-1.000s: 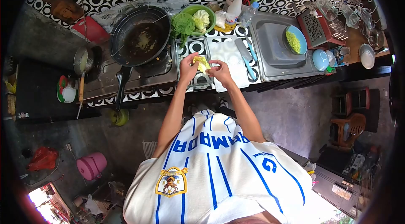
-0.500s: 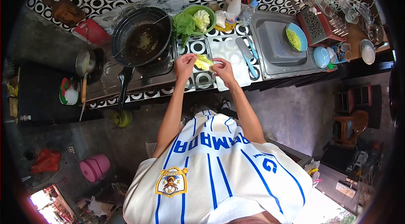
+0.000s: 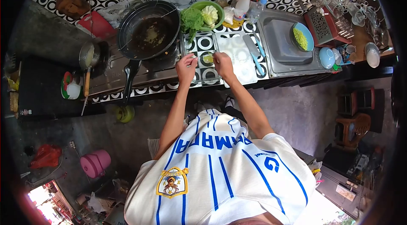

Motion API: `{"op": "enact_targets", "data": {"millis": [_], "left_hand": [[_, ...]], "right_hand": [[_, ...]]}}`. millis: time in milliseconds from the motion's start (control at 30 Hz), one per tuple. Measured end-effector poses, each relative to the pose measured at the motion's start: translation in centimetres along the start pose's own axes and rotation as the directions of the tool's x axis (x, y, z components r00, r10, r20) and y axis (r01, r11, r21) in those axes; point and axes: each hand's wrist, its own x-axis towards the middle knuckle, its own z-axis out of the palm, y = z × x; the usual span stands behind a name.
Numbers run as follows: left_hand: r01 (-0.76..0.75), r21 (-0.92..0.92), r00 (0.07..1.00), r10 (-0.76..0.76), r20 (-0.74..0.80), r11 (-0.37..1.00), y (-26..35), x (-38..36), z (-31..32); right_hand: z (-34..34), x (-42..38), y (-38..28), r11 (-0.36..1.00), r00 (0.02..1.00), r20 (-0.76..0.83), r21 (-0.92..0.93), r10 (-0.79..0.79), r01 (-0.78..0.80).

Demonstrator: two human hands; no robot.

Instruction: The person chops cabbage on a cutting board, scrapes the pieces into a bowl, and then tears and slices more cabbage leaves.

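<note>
My right hand (image 3: 223, 65) is curled, its fingertips at a small yellow-green piece of leaf (image 3: 207, 58). To its left, my left hand (image 3: 186, 68) has thumb and fingers drawn together; a pale bit shows at the tips, too small to name. Both hands are apart, over a clear dish (image 3: 207, 81) on the patterned tiles. Behind them, a green bowl (image 3: 221, 16) holds a pale leafy head (image 3: 210, 15), with darker green leaves (image 3: 192, 20) hanging over its left side. A white cutting board (image 3: 237, 62) lies right of my right hand, beside a blue-handled knife (image 3: 254, 55).
A large black wok (image 3: 153, 34) sits on the stove at left, its handle toward me. Beyond it is a small pan (image 3: 89, 53). On the right, a blue bowl of shredded greens (image 3: 301, 38) stands at the sink (image 3: 271, 69). Bottles (image 3: 256, 11) stand behind the board.
The larger yellow-green leaf stretched between both hands no longer shows; only a small piece is visible by my right hand. My right hand has turned more knuckles-up. The view has shifted slightly.
</note>
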Motion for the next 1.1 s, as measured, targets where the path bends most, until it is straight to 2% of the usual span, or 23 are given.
{"op": "enact_targets", "data": {"millis": [33, 100, 167, 233, 267, 367, 467, 567, 700, 800, 833, 967, 1067, 1100], "left_hand": [[0.027, -0.001, 1.0, -0.027, -0.001, 1.0, 0.0, -0.2, -0.1], [0.079, -0.026, 0.997, -0.079, 0.0, 0.997, 0.7, -1.0, 0.0], [0.048, 0.048, 0.999, -0.049, 0.017, 0.998, -0.5, -1.2, -0.2], [0.05, 0.146, 0.998, -0.056, 0.039, 0.988, -0.3, -1.9, -0.2], [0.028, 0.138, 0.998, -0.036, 0.057, 0.99, -0.2, -2.3, -0.1], [-0.03, 0.099, 0.991, 0.017, 0.131, 0.995, -2.0, -2.8, 0.3], [0.018, 0.178, 0.975, -0.057, 0.216, 0.984, -1.3, -3.4, 0.8], [-0.006, 0.21, 0.965, -0.049, 0.258, 0.978, -1.5, -3.6, 1.2], [-0.02, 0.199, 0.965, -0.034, 0.262, 0.98, -2.0, -3.2, 1.4], [-0.023, 0.203, 0.966, -0.031, 0.255, 0.979, -2.3, -3.0, 1.5], [-0.004, 0.197, 0.963, -0.049, 0.263, 0.98, -2.3, -2.9, 1.6], [-0.05, 0.241, 0.955, -0.024, 0.294, 0.969, -2.6, -2.8, 1.4], [-0.119, 0.277, 0.942, 0.02, 0.335, 0.954, -3.2, -2.7, 1.4], [-0.146, 0.271, 0.938, 0.046, 0.344, 0.951, -2.8, -2.7, 1.6]], "right_hand": [[-0.2, -0.3, -0.5, 1.0, 0.992, 0.125, -0.011, -0.012, 0.014], [0.2, -1.5, -0.5, 0.992, 0.966, 0.241, -0.059, -0.091, 0.108], [0.8, -2.7, 0.1, 0.981, 0.925, 0.364, -0.106, -0.112, 0.161], [0.9, -3.7, 0.7, 0.987, 0.912, 0.403, -0.096, -0.084, 0.133], [1.0, -4.1, 1.0, 0.989, 0.904, 0.421, -0.092, -0.068, 0.117], [0.4, -4.6, 0.5, 0.999, 0.921, 0.386, -0.044, 0.044, -0.029], [0.7, -4.4, 1.5, 0.995, 0.914, 0.402, 0.07, 0.043, -0.078], [-0.3, -2.5, 1.7, 0.921, 0.916, 0.401, 0.351, 0.016, -0.17], [-1.5, -0.9, 0.9, 0.978, 0.927, 0.374, 0.179, 0.036, -0.111], [-0.3, -2.1, 1.3, 1.0, 0.878, 0.479, 0.018, -0.028, 0.022], [0.3, -2.5, 1.7, 1.0, 0.836, 0.549, -0.005, -0.013, 0.018], [-0.3, -2.3, 1.2, 0.983, 0.857, 0.515, 0.162, -0.01, -0.086], [-1.4, -0.9, 1.2, 0.915, 0.907, 0.417, 0.341, 0.058, -0.215], [-1.7, -0.2, 1.1, 0.902, 0.897, 0.426, 0.332, 0.117, -0.275]]}}
